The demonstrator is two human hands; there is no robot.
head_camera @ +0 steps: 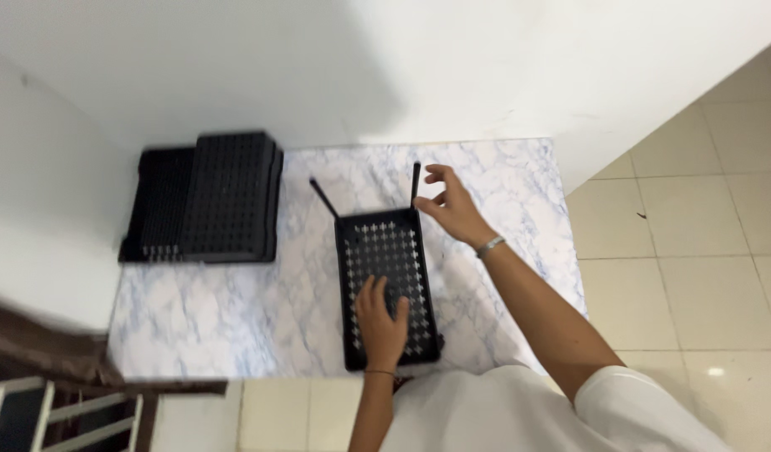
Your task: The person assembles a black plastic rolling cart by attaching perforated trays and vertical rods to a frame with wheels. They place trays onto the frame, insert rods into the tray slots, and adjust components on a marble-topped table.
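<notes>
A black perforated shelf panel (389,251) lies flat on the marble-patterned table (235,310). Two thin black rods stand up at its far corners, one at the left (323,198) and one at the right (416,182). My left hand (380,322) presses flat on the near part of the panel, fingers spread. My right hand (451,205) sits at the panel's far right corner, its fingers pinched around the base of the right rod.
A stack of more black perforated panels (205,197) rests at the table's far left corner against the white wall. Beige floor tiles (695,234) spread to the right. A white railing (59,414) shows at the bottom left.
</notes>
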